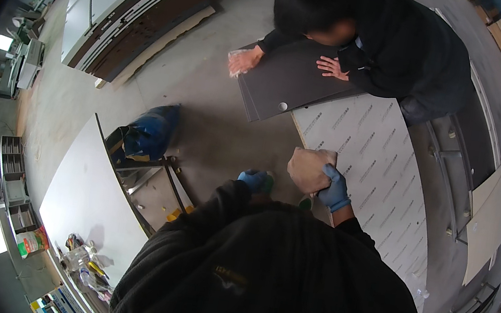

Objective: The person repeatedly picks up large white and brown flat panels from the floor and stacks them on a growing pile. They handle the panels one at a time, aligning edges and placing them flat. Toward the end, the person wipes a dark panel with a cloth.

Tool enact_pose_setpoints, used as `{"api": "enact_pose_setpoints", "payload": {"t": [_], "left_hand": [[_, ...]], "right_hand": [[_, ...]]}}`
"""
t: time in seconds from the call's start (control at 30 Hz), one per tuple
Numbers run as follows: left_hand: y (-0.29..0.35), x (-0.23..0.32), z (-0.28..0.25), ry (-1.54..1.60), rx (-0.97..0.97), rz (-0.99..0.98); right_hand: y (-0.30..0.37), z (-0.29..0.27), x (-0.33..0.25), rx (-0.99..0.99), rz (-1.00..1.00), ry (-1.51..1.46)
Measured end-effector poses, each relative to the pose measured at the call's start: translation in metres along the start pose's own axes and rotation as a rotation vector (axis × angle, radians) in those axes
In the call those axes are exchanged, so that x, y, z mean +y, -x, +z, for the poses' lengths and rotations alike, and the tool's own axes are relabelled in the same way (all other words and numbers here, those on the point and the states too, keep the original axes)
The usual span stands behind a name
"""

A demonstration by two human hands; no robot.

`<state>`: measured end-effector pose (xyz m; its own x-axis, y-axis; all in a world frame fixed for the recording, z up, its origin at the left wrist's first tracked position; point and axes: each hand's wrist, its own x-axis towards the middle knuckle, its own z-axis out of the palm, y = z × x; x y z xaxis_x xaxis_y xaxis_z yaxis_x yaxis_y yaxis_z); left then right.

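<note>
My right hand (336,190), in a blue glove, is closed on a crumpled tan cloth (311,171). The cloth hangs over the left edge of a white panel (364,131) printed with rows of small marks. In front of my body is my left hand (252,179), also in a blue glove; its fingers are mostly hidden, and a bit of green shows beside it. Dark flat panels (288,78) lie across the far end of the white panel. A person in black (410,44) leans over them, one hand on a pale cloth (236,62), the other spread flat.
A white tabletop (91,184) at the left bears tools and bottles (86,261) near its edge. Behind it stands a blue bag (149,132). A tall stack of panels (134,22) is at the far left. Metal racks (451,154) and a beige board (488,221) stand at the right.
</note>
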<state>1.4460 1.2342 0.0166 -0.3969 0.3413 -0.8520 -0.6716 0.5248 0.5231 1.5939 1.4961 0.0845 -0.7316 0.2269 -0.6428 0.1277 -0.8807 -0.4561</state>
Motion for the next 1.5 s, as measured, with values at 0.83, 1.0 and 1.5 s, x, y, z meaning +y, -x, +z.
{"api": "enact_pose_setpoints", "payload": {"t": [0.83,1.0,1.5], "left_hand": [[-0.051,-0.077,-0.056,-0.108,0.125,0.111],[-0.090,-0.101,-0.100,0.005,0.217,0.062],[-0.260,0.103,-0.314,0.309,0.222,0.057]], "right_hand": [[-0.122,0.019,-0.062,0.143,-0.364,0.509],[-0.218,0.071,-0.067,0.150,-0.510,0.635],[-0.422,0.164,-0.090,0.398,-0.487,-0.215]]}}
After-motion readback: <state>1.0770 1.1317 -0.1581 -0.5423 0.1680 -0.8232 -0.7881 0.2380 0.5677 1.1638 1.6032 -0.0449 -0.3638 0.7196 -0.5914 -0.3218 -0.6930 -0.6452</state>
